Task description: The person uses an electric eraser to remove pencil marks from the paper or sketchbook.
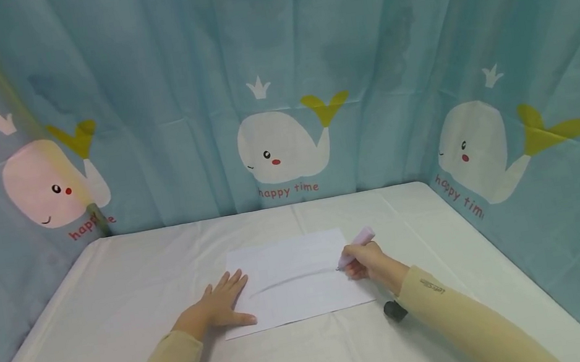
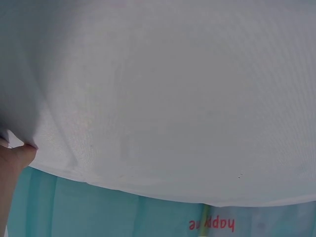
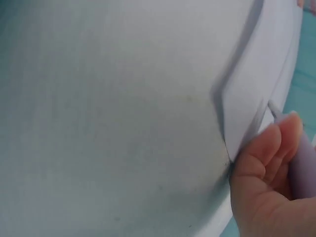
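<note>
A white sheet of paper lies on the white-covered table, with a faint curved line running across its middle. At its left edge the left hand rests flat with fingers spread; only part of that hand shows in the left wrist view. Near the sheet's right edge the right hand grips a light purple pen, its tip at the right end of the line. In the right wrist view the fingers of the right hand curl round the pen beside the paper.
A small black cap-like object lies just below the paper's right corner, beside the right sleeve. Blue curtains printed with whales stand behind the table and along both sides. The white tablecloth has creases.
</note>
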`<move>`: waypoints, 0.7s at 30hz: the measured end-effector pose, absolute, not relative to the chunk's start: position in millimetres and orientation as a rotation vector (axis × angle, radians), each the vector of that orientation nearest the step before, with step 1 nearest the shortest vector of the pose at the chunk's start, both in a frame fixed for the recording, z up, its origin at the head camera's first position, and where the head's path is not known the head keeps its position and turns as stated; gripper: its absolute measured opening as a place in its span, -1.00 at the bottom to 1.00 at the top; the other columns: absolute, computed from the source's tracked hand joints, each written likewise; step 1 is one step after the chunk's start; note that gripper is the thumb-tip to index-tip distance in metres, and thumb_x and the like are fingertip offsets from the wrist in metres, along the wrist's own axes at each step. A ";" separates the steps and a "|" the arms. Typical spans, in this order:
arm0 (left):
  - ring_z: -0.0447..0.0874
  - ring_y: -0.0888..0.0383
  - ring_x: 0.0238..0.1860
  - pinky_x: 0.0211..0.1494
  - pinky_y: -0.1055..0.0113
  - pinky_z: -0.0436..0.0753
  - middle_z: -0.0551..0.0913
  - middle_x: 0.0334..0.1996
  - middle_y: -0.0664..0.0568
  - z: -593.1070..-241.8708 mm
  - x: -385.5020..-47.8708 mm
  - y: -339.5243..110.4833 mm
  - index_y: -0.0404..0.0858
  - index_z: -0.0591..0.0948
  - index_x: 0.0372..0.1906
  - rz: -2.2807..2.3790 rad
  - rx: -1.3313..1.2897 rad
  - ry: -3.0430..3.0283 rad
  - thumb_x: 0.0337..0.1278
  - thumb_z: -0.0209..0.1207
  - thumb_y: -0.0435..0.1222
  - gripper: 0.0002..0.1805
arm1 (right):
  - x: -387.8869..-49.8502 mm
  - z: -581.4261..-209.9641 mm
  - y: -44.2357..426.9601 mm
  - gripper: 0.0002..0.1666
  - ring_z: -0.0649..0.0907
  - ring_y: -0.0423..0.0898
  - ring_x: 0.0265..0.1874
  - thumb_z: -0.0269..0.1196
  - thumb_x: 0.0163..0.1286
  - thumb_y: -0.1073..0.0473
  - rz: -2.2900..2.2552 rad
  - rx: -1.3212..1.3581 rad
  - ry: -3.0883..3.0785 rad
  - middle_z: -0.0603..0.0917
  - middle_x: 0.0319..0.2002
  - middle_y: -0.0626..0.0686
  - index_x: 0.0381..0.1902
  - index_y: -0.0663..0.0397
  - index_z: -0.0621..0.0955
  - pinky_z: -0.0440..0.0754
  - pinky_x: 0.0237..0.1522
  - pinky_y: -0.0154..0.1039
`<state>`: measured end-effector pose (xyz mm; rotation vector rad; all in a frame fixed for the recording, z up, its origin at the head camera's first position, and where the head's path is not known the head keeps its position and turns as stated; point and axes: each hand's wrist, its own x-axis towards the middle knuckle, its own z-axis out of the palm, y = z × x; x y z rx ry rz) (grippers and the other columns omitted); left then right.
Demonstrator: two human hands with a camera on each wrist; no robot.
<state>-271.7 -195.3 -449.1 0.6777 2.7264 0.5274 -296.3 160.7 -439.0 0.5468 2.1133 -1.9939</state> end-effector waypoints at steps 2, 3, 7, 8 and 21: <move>-0.23 -0.35 0.48 0.33 -0.42 -0.20 -0.03 0.49 -0.34 -447.6 -270.4 -194.8 -0.40 0.13 0.47 0.523 0.673 2.730 -0.12 0.33 0.25 0.19 | -296.2 -438.5 162.1 -0.78 0.55 -0.18 -0.75 0.17 0.22 0.30 -1.999 0.547 2.106 0.56 -0.68 0.06 -0.23 0.38 0.50 0.57 -0.61 -0.36; -0.24 -0.35 0.48 0.33 -0.42 -0.19 -0.04 0.49 -0.33 -447.1 -270.1 -195.1 -0.40 0.13 0.47 0.523 0.675 2.731 -0.11 0.34 0.24 0.18 | -296.1 -438.3 162.9 -0.78 0.56 -0.18 -0.74 0.17 0.22 0.30 -2.002 0.547 2.101 0.57 -0.68 0.06 -0.23 0.38 0.50 0.57 -0.61 -0.36; -0.25 -0.36 0.47 0.32 -0.43 -0.22 -0.04 0.49 -0.35 -445.4 -268.8 -195.5 -0.43 0.13 0.46 0.550 0.682 2.716 -0.13 0.32 0.27 0.21 | -296.6 -437.7 164.1 -0.78 0.56 -0.18 -0.73 0.16 0.22 0.30 -2.023 0.554 2.089 0.58 -0.68 0.06 -0.22 0.38 0.49 0.57 -0.60 -0.37; -0.26 -0.37 0.47 0.31 -0.43 -0.23 -0.04 0.49 -0.36 -445.0 -268.8 -196.1 -0.43 0.13 0.45 0.564 0.687 2.713 -0.14 0.32 0.28 0.22 | -297.0 -437.5 163.9 -0.77 0.56 -0.19 -0.74 0.16 0.21 0.30 -2.023 0.554 2.089 0.57 -0.67 0.06 -0.22 0.37 0.49 0.57 -0.60 -0.37; -0.19 -0.35 0.47 0.33 -0.41 -0.13 -0.02 0.49 -0.34 -444.5 -266.6 -193.9 -0.42 0.14 0.46 0.475 0.659 2.739 -0.09 0.36 0.19 0.16 | -299.9 -440.0 157.9 -0.79 0.53 -0.20 -0.78 0.17 0.21 0.31 -1.992 0.553 2.118 0.54 -0.70 0.06 -0.24 0.37 0.48 0.55 -0.65 -0.38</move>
